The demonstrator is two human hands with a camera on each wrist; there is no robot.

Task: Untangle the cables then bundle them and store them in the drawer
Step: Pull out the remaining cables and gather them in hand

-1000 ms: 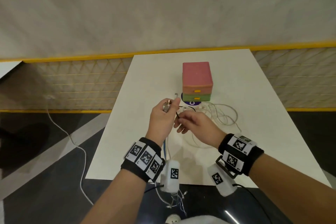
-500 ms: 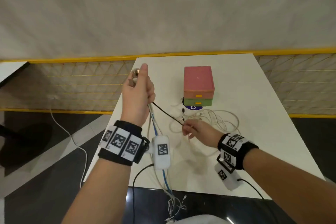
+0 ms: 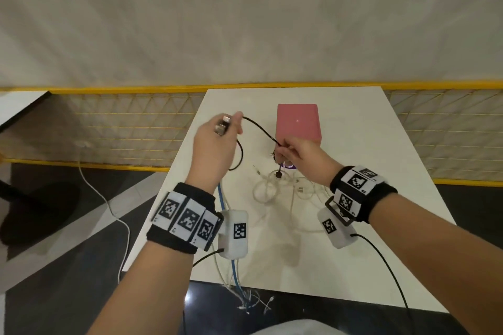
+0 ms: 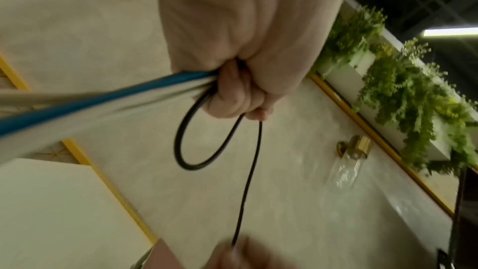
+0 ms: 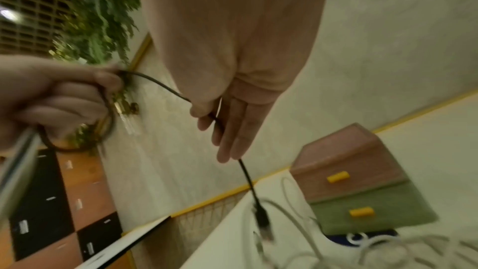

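Overhead, left hand raised, clenched round black cable and blue cable, right hand pinching black cable

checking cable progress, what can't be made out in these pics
- Drawer unit: its drawer fronts are hidden in the head view by the right hand.
- Black cable: the stretch inside the left hand is covered by curled fingers.
- Black plug: right wrist view too blurred to tell its type.
- White cables: how they cross is too fine to trace.
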